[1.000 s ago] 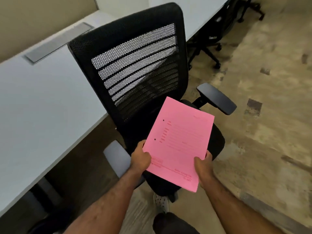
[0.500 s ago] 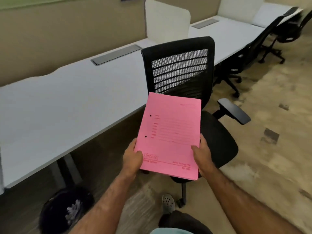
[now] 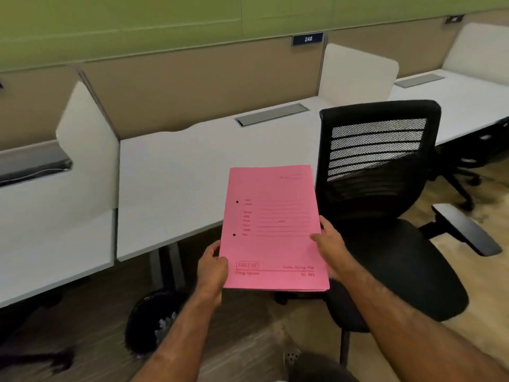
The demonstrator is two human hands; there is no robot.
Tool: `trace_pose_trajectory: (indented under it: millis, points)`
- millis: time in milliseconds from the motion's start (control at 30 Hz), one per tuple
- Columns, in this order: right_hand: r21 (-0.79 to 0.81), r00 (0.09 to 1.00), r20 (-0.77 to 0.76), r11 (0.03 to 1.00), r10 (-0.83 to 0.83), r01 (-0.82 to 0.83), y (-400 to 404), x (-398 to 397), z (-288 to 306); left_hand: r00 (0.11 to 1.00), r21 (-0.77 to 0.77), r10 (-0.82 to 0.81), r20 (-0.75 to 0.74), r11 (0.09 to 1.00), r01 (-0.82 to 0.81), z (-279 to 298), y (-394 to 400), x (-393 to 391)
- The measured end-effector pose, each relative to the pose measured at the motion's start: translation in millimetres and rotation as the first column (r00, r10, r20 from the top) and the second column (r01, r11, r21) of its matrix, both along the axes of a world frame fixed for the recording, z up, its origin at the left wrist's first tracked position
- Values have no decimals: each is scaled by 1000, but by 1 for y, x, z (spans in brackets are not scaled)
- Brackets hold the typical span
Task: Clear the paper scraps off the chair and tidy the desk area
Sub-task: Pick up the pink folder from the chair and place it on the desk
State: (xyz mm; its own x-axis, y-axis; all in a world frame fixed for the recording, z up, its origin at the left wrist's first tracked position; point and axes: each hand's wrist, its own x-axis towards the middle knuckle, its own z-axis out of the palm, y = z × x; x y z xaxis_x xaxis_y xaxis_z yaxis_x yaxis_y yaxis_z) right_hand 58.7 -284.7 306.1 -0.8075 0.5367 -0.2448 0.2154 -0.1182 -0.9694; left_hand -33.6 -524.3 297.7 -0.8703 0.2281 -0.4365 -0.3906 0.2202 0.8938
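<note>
Between the two hands, above the near edge of the counter, a flat pink paper file folder (image 3: 272, 230) with two punched holes on its left margin and red printed lines is held tilted toward the camera. The left hand (image 3: 213, 267) grips the folder's lower left edge, thumb on the front face and fingers curled behind. The right hand (image 3: 329, 244) holds the right edge a little higher, thumb lying across the front and fingers wrapped round the back. The folder's top edge overlaps the long white counter (image 3: 176, 175), whose surface is bare around it. A grey rectangular cable hatch (image 3: 271, 114) is set into the counter near the back, close to the beige partition panel (image 3: 198, 86). White rounded side dividers (image 3: 89, 144) stand at either end of this bay. Just right of the folder stands a black mesh-backed office chair (image 3: 380, 161), its backrest against the counter edge and its seat (image 3: 407, 268) turned outward toward the floor; one grey padded armrest (image 3: 468, 230) juts to the right. Under the counter, below the left forearm, sits a round black waste bin (image 3: 150, 321) with pale crumpled scraps inside. Open wood-look floor (image 3: 484, 299) spreads to the right of the chair.
</note>
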Motion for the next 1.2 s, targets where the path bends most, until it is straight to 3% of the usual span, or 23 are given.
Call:
trace_pose_trajectory:
  millis: [467, 833, 1200]
  points:
    - [-21, 992, 51, 993, 118, -117, 6, -153, -3, 982, 53, 187, 18, 981, -188, -19, 2, -120]
    - [67, 988, 82, 988, 132, -137, 91, -396, -12, 964, -32, 264, -5, 964, -264, -37, 94, -350]
    - [223, 953, 264, 952, 147, -208, 190, -642, -12, 944, -81, 326, 51, 944, -321, -43, 194, -562]
